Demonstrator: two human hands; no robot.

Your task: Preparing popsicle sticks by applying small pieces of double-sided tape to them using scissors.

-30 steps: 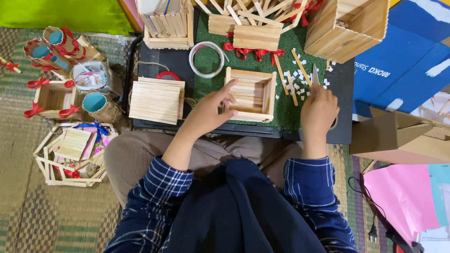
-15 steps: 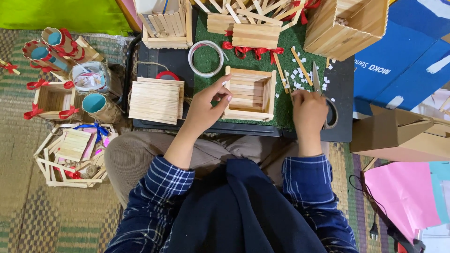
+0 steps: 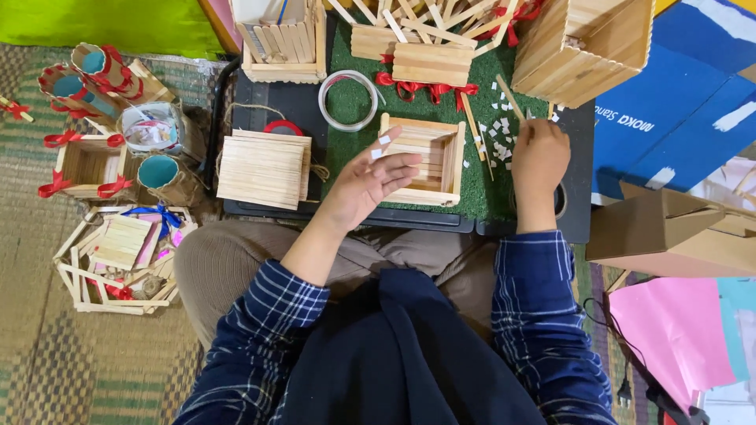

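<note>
Two hands are being worked over the green mat (image 3: 472, 201). The left hand (image 3: 376, 179) is being held open, palm up, beside the small stick box (image 3: 425, 160), with two white bits stuck on its fingertips (image 3: 385, 139). The right hand (image 3: 539, 154) is being pressed down among the white scraps (image 3: 496, 130), fingers curled; whether anything is being pinched cannot be told. Those bits are at risk of being dropped or misplaced if the hand is tilted, and the box could be nudged off square.

Large wooden box (image 3: 587, 47) cut off above
</note>
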